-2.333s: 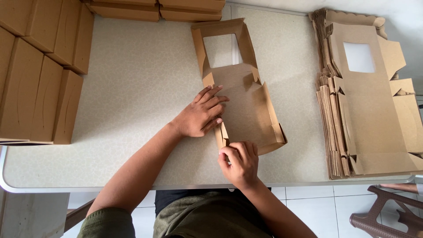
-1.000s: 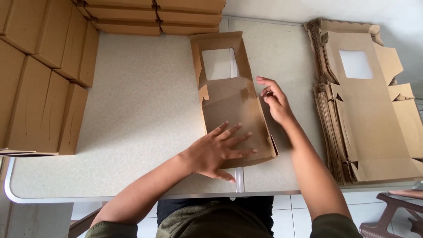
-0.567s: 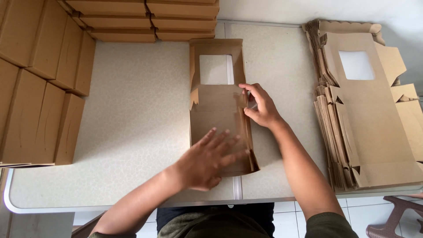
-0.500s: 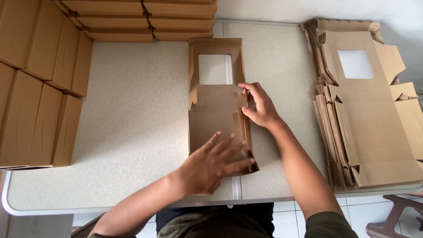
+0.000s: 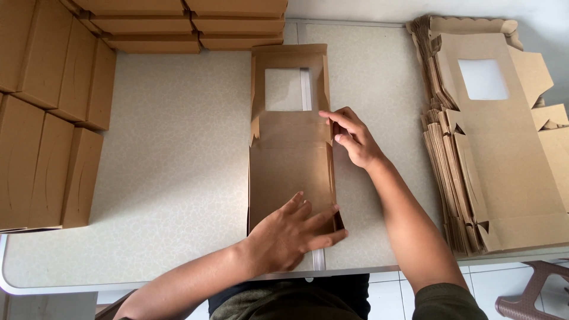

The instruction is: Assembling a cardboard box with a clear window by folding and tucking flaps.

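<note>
Seen from the head camera, a flat brown cardboard box blank with a square window cut-out [image 5: 290,148] lies lengthwise in the middle of the pale speckled desk [image 5: 172,172], its window end pointing away from the person and its plain end near the desk's front edge. The left hand [image 5: 293,234] rests palm down on the near end of the blank, fingers [image 5: 314,219] spread flat and released, pressing the cardboard to the desk rather than gripping it. The right hand [image 5: 352,136] is at the blank's right edge, about level with the fold below the window; its fingers [image 5: 332,118] are curled and pinch the narrow side flap there, which stands slightly raised along that edge. To the right, well apart from the hands, a tall stack of the same flat brown window blanks [image 5: 492,136] sits at the desk's right side, with its top blank showing a window and overhanging the desk's front edge. Along the left side of the desk stand rows of closed brown cardboard boxes [image 5: 47,118], packed side by side, and more closed brown boxes [image 5: 189,24] line the far edge, just beyond the window end of the blank. At the lower right corner, below the desk, part of a dark red plastic stool [image 5: 533,293] shows over white floor tiles [image 5: 385,296].
</note>
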